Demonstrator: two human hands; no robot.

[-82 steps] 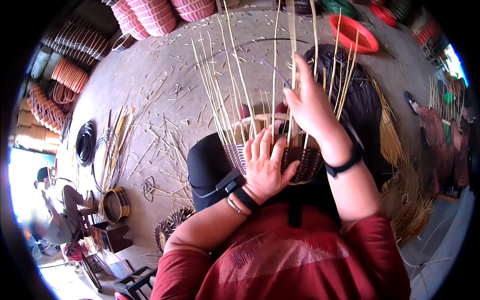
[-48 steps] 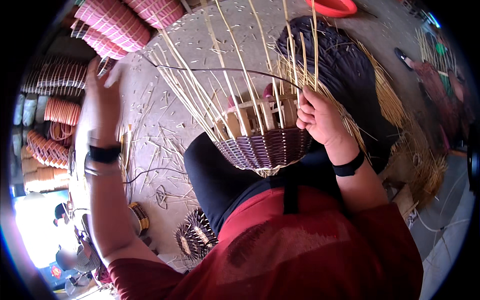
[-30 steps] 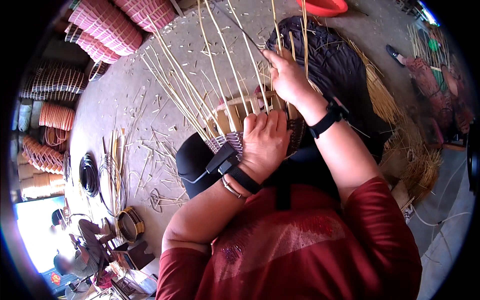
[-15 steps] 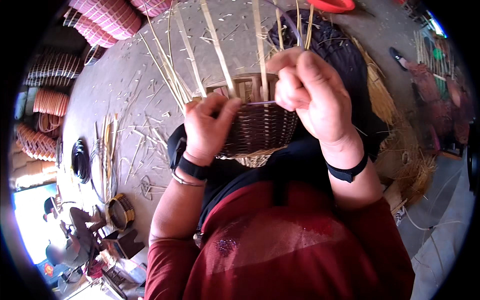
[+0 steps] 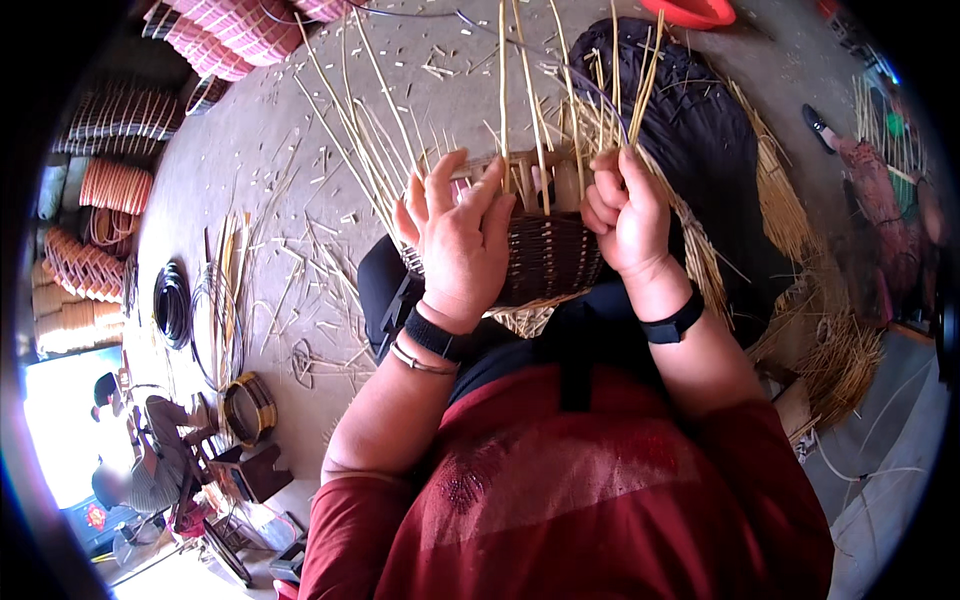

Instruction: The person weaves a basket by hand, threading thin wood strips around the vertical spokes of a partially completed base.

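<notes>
A half-woven dark brown basket (image 5: 550, 255) sits on my lap, with pale upright stakes (image 5: 525, 60) rising from its rim around a wooden form inside. My left hand (image 5: 455, 235) is open, fingers apart, at the basket's left upper edge among the stakes. My right hand (image 5: 630, 220) is closed on a thin dark strand (image 5: 570, 73) at the right upper edge, its fingertips beside the stakes; the strand arches up from it across the stakes to the top of the view. The rim behind both hands is partly hidden.
Pink baskets (image 5: 215, 35) and other stacked baskets (image 5: 100, 260) line the left. A black coil (image 5: 172, 300), loose strips and a small basket (image 5: 248, 410) lie left. Dark cloth (image 5: 690, 120), straw bundles (image 5: 770, 210) and a red basin (image 5: 690, 8) are right. Co-workers (image 5: 160, 440) sit at both sides.
My left hand has gone from pressing on the rim to spread fingers, slightly higher and rightward. My right hand has lowered slightly from half a second ago, still closed on the strand.
</notes>
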